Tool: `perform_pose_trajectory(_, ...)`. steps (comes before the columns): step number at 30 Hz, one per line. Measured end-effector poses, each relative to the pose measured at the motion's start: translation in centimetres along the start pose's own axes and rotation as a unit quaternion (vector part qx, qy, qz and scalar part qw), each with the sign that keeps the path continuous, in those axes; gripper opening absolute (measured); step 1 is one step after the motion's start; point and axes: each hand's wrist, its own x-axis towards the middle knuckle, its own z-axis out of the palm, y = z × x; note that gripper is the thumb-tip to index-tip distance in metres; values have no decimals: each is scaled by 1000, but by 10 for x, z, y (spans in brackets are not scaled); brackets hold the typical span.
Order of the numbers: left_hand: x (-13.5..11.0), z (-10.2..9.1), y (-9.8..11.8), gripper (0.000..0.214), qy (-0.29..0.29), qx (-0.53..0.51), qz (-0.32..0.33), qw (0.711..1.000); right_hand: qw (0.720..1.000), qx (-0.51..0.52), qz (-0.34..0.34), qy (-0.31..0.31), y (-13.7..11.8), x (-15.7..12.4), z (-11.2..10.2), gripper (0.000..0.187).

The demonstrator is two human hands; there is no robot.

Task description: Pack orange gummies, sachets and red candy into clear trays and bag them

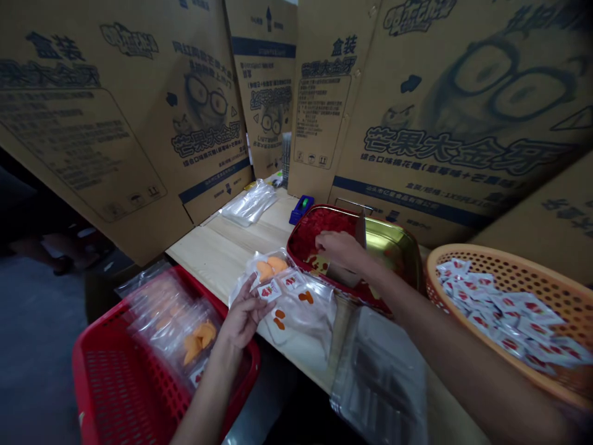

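Observation:
My left hand pinches a small white sachet with red print and rests on a clear plastic bag lying on the wooden table. Orange candy pieces lie in the bag's far end. My right hand reaches into a gold metal tin, fingers curled down at a heap of red pieces; what they hold is hidden. A metal scoop blade stands in the tin beside that hand.
A red basket of filled clear bags sits low at the left. An orange basket of white sachets stands at the right. Empty clear bags lie at the near edge, more further back. Cardboard cartons wall the table. A blue tape dispenser sits behind the tin.

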Motion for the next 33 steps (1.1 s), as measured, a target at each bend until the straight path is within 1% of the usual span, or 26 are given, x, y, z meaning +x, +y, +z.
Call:
perform_pose_trajectory(2,-1,0,-1,71,-3,-2,-5,1000,999,21,-28,22,-11,-23,-5,15)
perform_pose_trajectory(5,-4,2,-3,72,-8,3,-14,1000,992,95,-67,49,-28,-53,-1,12)
perform_pose_trajectory(8,-9,4,-4,73,-21,5,-25,999,980,159,-105,48,-47,-77,10,13)
perform_pose_trajectory(11,-15,5,-6,75,-31,2,-34,999,973,180,-140,33,-62,-96,18,18)
perform_pose_trajectory(14,-20,6,-8,77,-31,-3,-43,999,970,199,-140,18,-71,-110,22,20)
perform_pose_trajectory(16,-23,7,-9,78,-31,-3,-47,998,963,233,-134,20,-73,-116,24,22)
perform_pose_trajectory(19,-26,9,-13,79,-36,1,-47,998,943,304,-123,53,-74,-122,27,23)
perform_pose_trajectory(21,-28,10,-15,79,-39,2,-49,998,925,350,-112,92,-73,-126,31,23)
perform_pose_trajectory(22,-29,10,-16,79,-41,2,-50,998,917,369,-96,121,-71,-130,34,21)
perform_pose_trajectory(23,-30,10,-16,79,-42,2,-51,998,909,380,-63,161,-67,-134,37,20)
perform_pose_trajectory(25,-32,10,-17,77,-43,1,-51,998,895,365,48,251,-57,-145,48,20)
perform_pose_trajectory(26,-34,9,-18,75,-41,1,-51,998,891,335,113,284,-50,-150,56,23)
perform_pose_trajectory(27,-35,9,-18,73,-40,1,-53,998,892,293,173,299,-44,-156,65,25)
perform_pose_trajectory(28,-37,9,-18,70,-39,1,-56,998,896,245,224,296,-37,-160,76,27)
perform_pose_trajectory(30,-40,9,-18,67,-36,4,-61,998,909,154,291,256,-26,-165,98,30)
perform_pose_trajectory(31,-41,10,-18,66,-33,7,-61,998,913,119,309,237,-22,-166,109,32)
perform_pose_trajectory(33,-43,10,-18,67,-31,15,-58,998,917,74,325,219,-17,-165,128,37)
